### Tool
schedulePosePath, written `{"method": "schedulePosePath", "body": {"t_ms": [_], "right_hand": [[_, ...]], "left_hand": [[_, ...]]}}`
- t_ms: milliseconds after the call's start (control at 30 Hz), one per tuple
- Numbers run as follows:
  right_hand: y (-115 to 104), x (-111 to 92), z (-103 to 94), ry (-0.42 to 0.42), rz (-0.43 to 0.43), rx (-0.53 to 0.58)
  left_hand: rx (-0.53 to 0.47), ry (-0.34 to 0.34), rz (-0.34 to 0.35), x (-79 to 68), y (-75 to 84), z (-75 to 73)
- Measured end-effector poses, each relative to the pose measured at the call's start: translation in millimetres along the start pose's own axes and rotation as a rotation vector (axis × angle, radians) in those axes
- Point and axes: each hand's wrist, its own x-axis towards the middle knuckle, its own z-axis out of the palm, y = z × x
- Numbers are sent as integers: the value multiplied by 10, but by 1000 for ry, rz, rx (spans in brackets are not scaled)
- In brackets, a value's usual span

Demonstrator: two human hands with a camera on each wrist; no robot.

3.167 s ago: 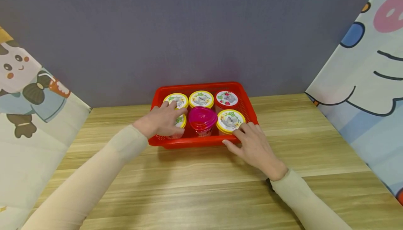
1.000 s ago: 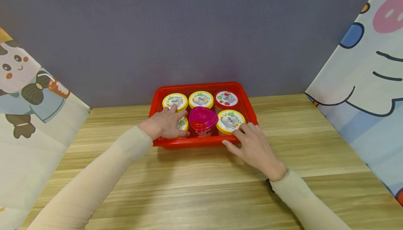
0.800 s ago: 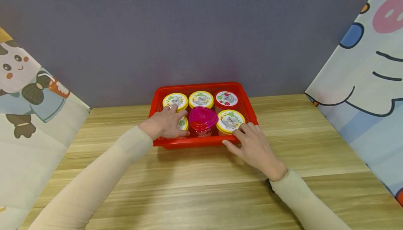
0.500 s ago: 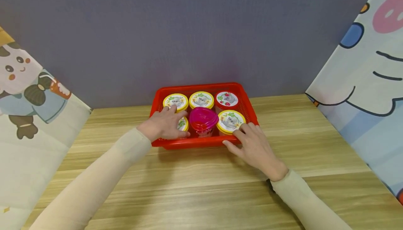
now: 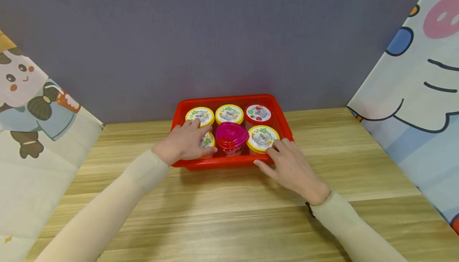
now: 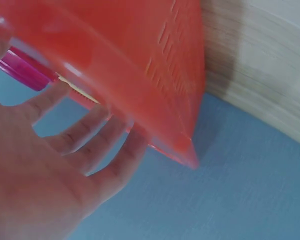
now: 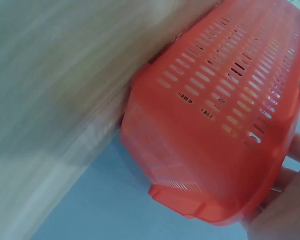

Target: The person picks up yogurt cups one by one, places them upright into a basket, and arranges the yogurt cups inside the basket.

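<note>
A red plastic basket [image 5: 229,162] stands on the wooden table and holds two rows of lidded tubs. My left hand [image 5: 183,141] lies over the basket's front left corner, fingers spread above the front left tub [image 5: 208,140] with its yellow-edged lid. Its thumb extends along that tub's near side. In the left wrist view the fingertips pass behind the basket's rim. My right hand [image 5: 289,167] grips the basket's front right corner, thumb outside the front wall and fingers over the rim, beside the front right yellow-lidded tub [image 5: 263,138]. Between the front tubs sits a magenta-lidded tub [image 5: 231,135].
Along the back row stand two yellow-lidded tubs [image 5: 229,113] and a red-lidded tub [image 5: 258,113]. A grey panel [image 5: 229,35] rises close behind the basket. Printed cartoon panels [image 5: 423,75] flank the wooden table [image 5: 222,214].
My left hand has come slightly nearer and its thumb has shifted right; the front left tub sits a little further right. My right hand stays at the basket's corner.
</note>
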Motion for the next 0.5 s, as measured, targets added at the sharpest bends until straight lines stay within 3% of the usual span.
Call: {"method": "schedulePosePath", "body": {"t_ms": [233,500], "right_hand": [[38,13,-78,4,29,33],[97,30,-72,137,0,59]], "left_hand": [[4,108,2,-96,-10,14],[-46,258,16,-253,-29,27]]}}
